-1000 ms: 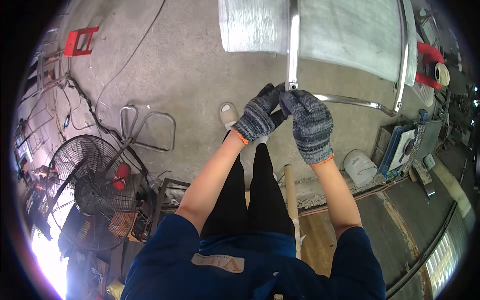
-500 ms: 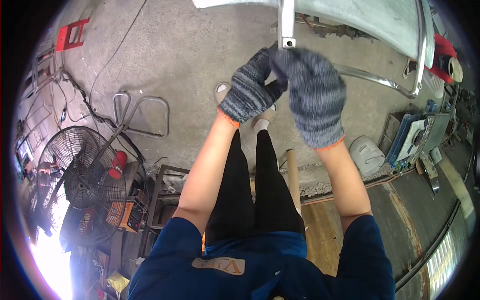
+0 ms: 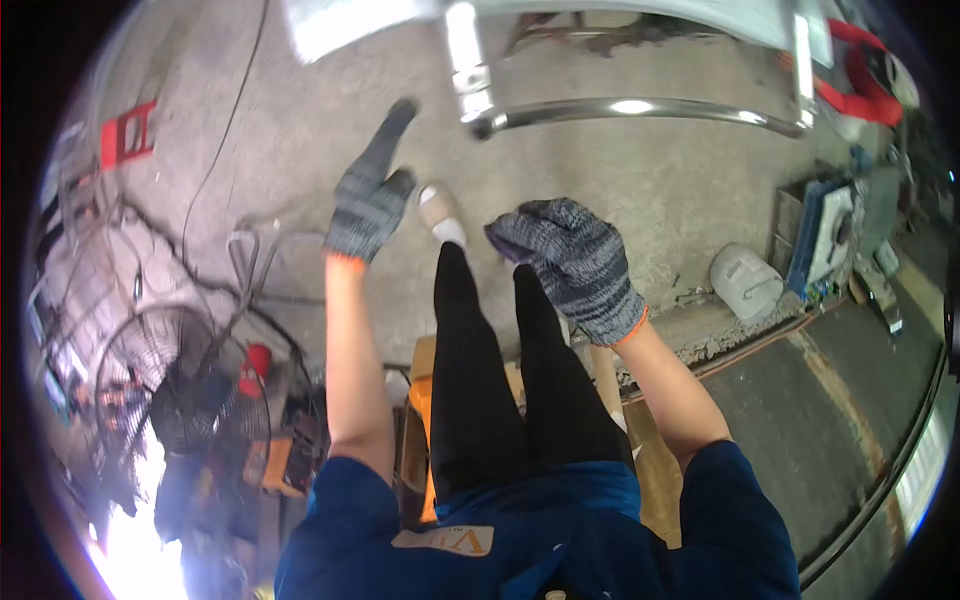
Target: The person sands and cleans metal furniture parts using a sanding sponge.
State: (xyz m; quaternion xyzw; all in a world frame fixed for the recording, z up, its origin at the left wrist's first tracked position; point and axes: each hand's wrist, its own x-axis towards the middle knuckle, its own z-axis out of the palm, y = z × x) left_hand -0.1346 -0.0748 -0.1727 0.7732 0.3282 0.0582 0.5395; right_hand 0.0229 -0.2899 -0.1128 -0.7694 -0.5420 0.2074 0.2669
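Observation:
Both of my hands wear grey-and-black knitted gloves with orange cuffs. My left hand (image 3: pixel 372 195) is open above the concrete floor, its fingers stretched out and away from the frame, holding nothing. My right hand (image 3: pixel 575 265) is over my knee with the fingers curled together; whatever may be inside them is hidden. Beyond both hands is a shiny metal tube frame (image 3: pixel 640 109), with an upright bar (image 3: pixel 466 60) at its left end. A pale, glossy panel (image 3: pixel 360 25) lies across the top of the frame. Neither hand touches the frame.
A large black fan (image 3: pixel 190 395) stands at the left beside bent metal tubes (image 3: pixel 262 262). A red stool (image 3: pixel 128 135) is at the far left. At the right are a white bucket (image 3: pixel 746 283) and stacked panels (image 3: pixel 822 235). A person in red (image 3: pixel 862 75) is at the upper right.
Both hands have come off the metal frame's bar and moved apart, the left to the left, the right down toward me. My view has shifted, and the frame appears farther up and left.

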